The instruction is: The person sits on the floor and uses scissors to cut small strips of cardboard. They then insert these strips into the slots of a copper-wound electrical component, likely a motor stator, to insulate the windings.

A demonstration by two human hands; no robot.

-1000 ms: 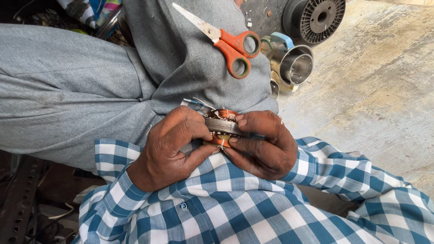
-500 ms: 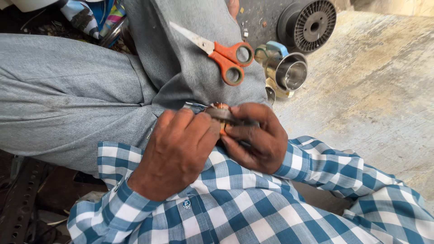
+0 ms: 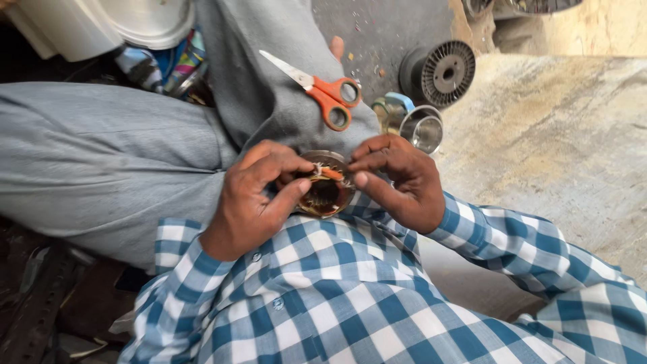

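Note:
A small round motor stator (image 3: 326,191) with copper windings and an orange sleeve at its top rests in my lap, its open bore facing up. My left hand (image 3: 259,195) grips its left rim, thumb laid across the lower edge. On the other side my right hand (image 3: 397,176) pinches the top right rim, near the orange sleeve, with fingertips. Both sleeves are blue and white checked. Orange-handled scissors (image 3: 322,93) lie shut on my grey trouser leg (image 3: 114,162) just above the hands.
A black wire spool (image 3: 438,71) lies on the floor at the upper right, with a shiny metal cup (image 3: 420,129) and a blue-rimmed part beside it. A rough concrete slab (image 3: 559,148) fills the right. White plastic containers (image 3: 101,23) sit at the upper left.
The hands have opened apart: the stator, before mostly covered by my fingers, now shows its bore. The view has shifted so scissors and spool sit lower in the picture.

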